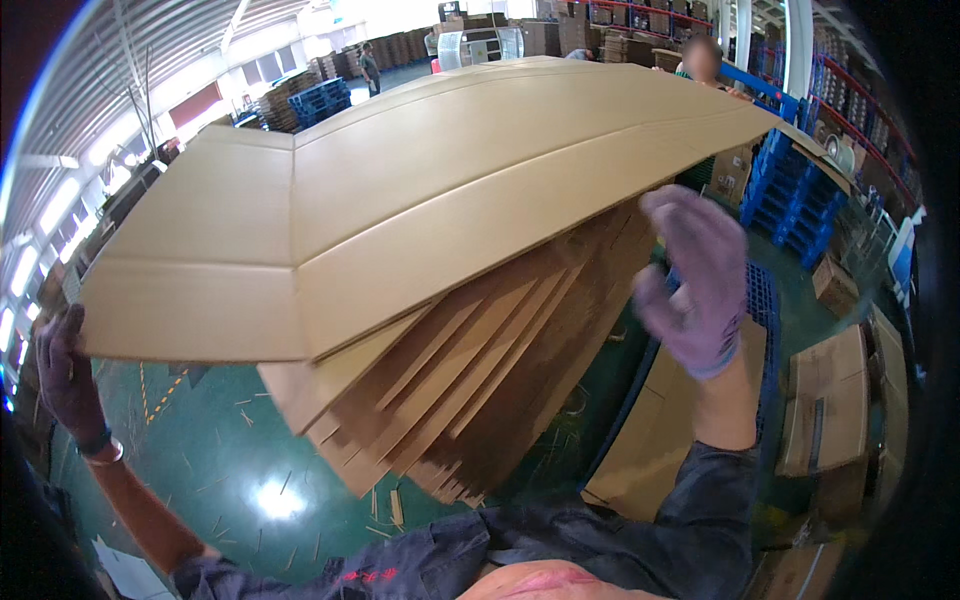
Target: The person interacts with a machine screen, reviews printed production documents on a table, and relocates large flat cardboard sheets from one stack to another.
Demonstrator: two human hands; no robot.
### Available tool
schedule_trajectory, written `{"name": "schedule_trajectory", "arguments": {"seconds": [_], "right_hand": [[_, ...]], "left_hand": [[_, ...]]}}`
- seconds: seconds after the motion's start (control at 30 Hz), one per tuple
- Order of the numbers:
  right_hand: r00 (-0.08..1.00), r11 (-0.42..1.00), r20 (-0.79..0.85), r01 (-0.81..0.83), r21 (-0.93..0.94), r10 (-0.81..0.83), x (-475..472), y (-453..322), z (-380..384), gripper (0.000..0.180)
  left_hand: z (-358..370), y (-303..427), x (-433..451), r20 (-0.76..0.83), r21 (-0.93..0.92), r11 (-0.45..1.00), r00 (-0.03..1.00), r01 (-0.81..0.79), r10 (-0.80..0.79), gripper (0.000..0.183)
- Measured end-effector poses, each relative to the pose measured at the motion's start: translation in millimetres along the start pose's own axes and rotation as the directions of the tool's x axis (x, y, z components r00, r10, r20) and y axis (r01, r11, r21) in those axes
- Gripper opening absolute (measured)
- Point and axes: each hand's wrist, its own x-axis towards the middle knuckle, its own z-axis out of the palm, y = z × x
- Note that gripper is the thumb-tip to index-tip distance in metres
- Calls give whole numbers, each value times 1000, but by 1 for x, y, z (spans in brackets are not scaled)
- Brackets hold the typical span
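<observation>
A large creased cardboard sheet [480, 172] spans the view in front of me, raised above a stack of flat cardboard sheets [480, 360] that lie fanned out. My gloved left hand [67, 375] grips the sheet's lower left corner, its fingers at the edge. My gloved right hand [694, 277] is off the sheet, just beyond its near right edge, with thumb and fingers apart and nothing between them. At the far right end of the sheet another person [703, 64] stands, partly hidden by it, with a hand near its edge.
Blue pallets [795, 191] are stacked at the right. Below them, flat cardboard [645, 427] lies by a blue pallet. Cardboard boxes [825, 401] stand at the far right. Cardboard scraps [396, 507] litter the green floor [217, 450]. A person [369, 69] stands far back.
</observation>
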Motion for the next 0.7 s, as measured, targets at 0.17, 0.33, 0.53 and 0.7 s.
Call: {"name": "schedule_trajectory", "arguments": {"seconds": [0.17, 0.33, 0.53, 0.7], "right_hand": [[979, 939, 149, 86, 334, -142, 41, -104, -17, 88], [980, 990, 158, -132, 49, 123, 93, -192, -19, 79], [984, 948, 87, -121, -295, 153, 14, -141, -66, 38], [908, 914, -121, -389, 113, 401, -67, -96, -172, 23]], "left_hand": [[-21, 65, 58, -240, -474, 879, 968, -53, -70, 48], [-69, 129, 65, 380, -173, 983, 917, -55, 118, 42], [-43, 157, 66, -360, -583, 608, 842, -539, 401, 60], [6, 163, 70, -143, -768, 518, 890, -376, 433, 72]]}}
